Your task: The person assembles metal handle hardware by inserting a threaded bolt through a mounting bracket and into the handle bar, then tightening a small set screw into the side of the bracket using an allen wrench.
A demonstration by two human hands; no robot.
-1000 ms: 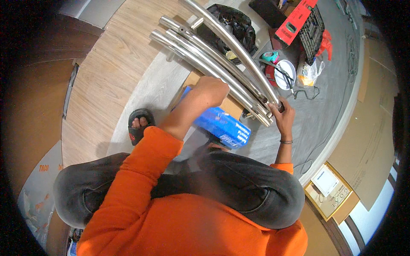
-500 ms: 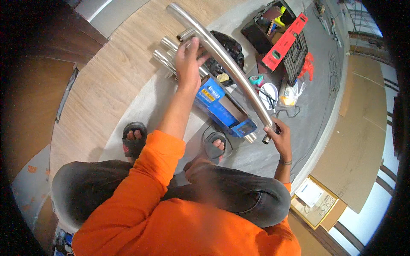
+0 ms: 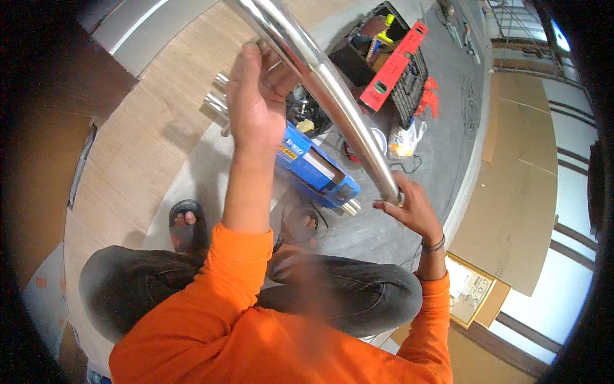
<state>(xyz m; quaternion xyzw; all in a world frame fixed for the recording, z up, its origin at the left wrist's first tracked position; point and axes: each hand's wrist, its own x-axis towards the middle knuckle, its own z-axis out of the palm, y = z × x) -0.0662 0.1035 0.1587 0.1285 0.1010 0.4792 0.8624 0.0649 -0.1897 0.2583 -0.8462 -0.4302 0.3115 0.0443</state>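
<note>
A long, shiny steel pull handle [image 3: 332, 93] slants across in front of me, its upper end cut off by the top edge of the view. My left hand [image 3: 256, 105] is closed at its upper part, though the fingers are partly hidden behind the tube. At the lower end, my right hand [image 3: 414, 206] grips the handle with the fingers curled round it. Below on the floor lies a long open blue box [image 3: 310, 163]. Several more steel tubes [image 3: 216, 104] stick out past its far left end, and tube ends [image 3: 350, 206] show at its near right.
An open black toolbox [image 3: 348, 64] with tools stands beyond, a red spirit level [image 3: 391, 69] lying across it. A black bag [image 3: 295, 109] and a clear plastic bag [image 3: 406, 137] are close by. Brown cardboard [image 3: 511, 179] covers the right side. My sandalled feet [image 3: 187, 224] rest near the box.
The handle has come up closer to me, and its top end has left the view. Both hands rose with it. The short stub by the left hand is no longer plainly seen.
</note>
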